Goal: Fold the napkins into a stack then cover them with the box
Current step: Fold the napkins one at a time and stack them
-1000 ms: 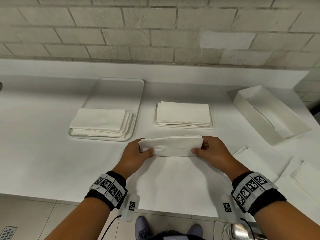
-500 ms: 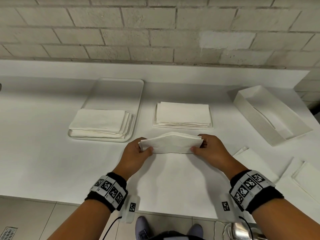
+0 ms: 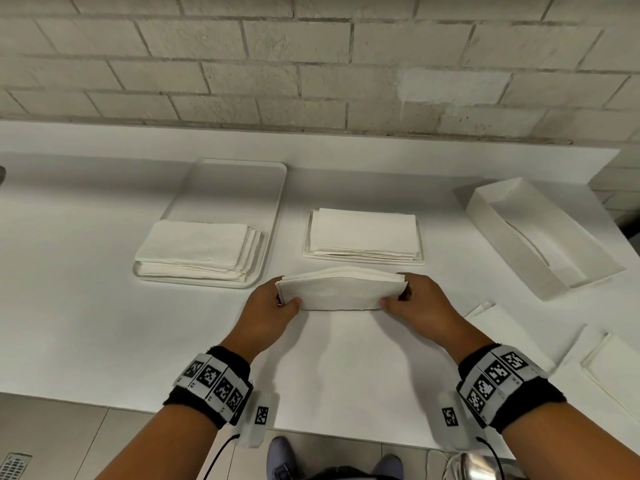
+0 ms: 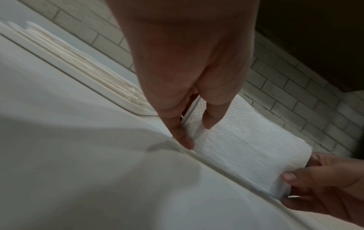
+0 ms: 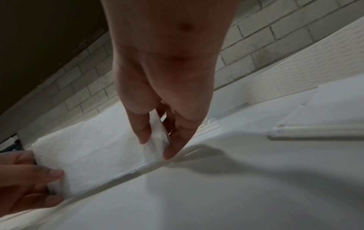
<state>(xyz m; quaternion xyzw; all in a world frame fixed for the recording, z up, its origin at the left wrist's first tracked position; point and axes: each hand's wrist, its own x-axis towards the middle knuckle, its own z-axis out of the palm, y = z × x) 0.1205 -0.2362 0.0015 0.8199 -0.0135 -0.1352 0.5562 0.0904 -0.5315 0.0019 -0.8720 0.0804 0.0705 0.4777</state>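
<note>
From the head view, the folded napkin (image 3: 341, 289) stands on its long edge on the table (image 3: 69, 306). Its long side runs left to right, and its top bulges up in the middle. The left hand (image 3: 268, 306) pinches the napkin's left end, thumb in front. The right hand (image 3: 420, 303) pinches the napkin's right end the same way. Just behind the napkin lies a flat stack of napkins (image 3: 363, 235). Behind and left of the napkin, a tray (image 3: 235, 181) holds another pile (image 3: 197, 249). The box (image 3: 540, 237) lies open side up, well to the right of the napkin and slanted. Loose napkins (image 3: 609, 362) lie near the table's front edge, right of the napkin.

From the left wrist view, the left hand (image 4: 189, 87) pinches the napkin (image 4: 242, 140) end between thumb and fingers. The right hand (image 4: 325, 183) grips the far end.

From the right wrist view, the right hand (image 5: 163, 93) pinches its end of the napkin (image 5: 94, 149), and the left hand (image 5: 25, 179) holds the other end. The box (image 5: 295, 68) sits behind and right of the napkin.
</note>
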